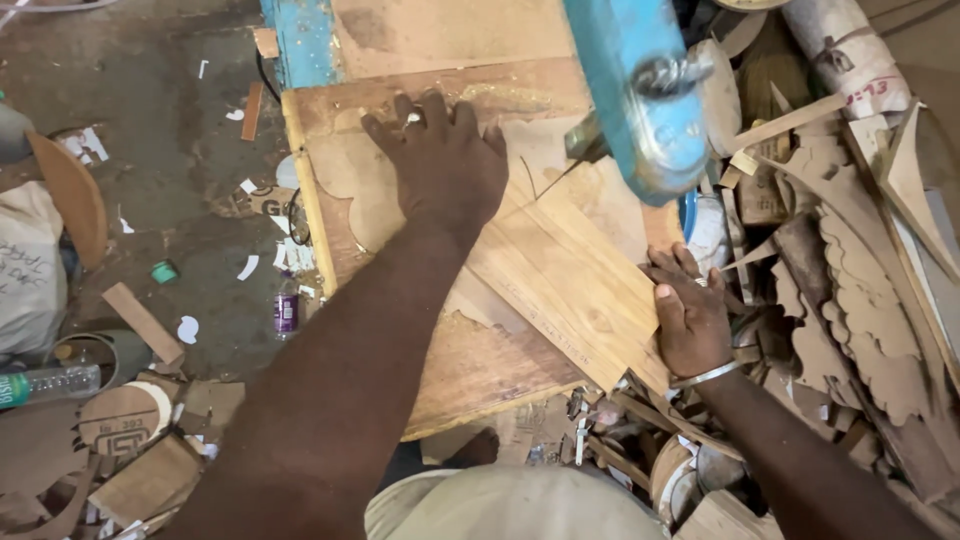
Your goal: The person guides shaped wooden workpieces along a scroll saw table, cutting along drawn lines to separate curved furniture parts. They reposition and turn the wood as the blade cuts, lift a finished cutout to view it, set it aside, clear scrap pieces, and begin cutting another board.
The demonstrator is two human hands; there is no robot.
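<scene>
My left hand (442, 160) lies flat, fingers spread, on a thin light-brown plywood sheet (570, 275) that rests on a worn wooden saw table (470, 375). My right hand (688, 308) grips the near right edge of the same sheet, a metal bangle on its wrist. The blue arm of a band saw (635, 85) hangs over the far right part of the sheet, and a thin cut line runs into the wood just beside it. A curved, scalloped outline is cut along the sheet's left edge.
Scalloped wooden cut-outs (860, 300) and offcuts are piled at the right. On the dirty floor at the left lie scraps, a small purple bottle (286, 312), a plastic bottle (45, 383), round wooden discs (125, 415) and a white sack (28, 270).
</scene>
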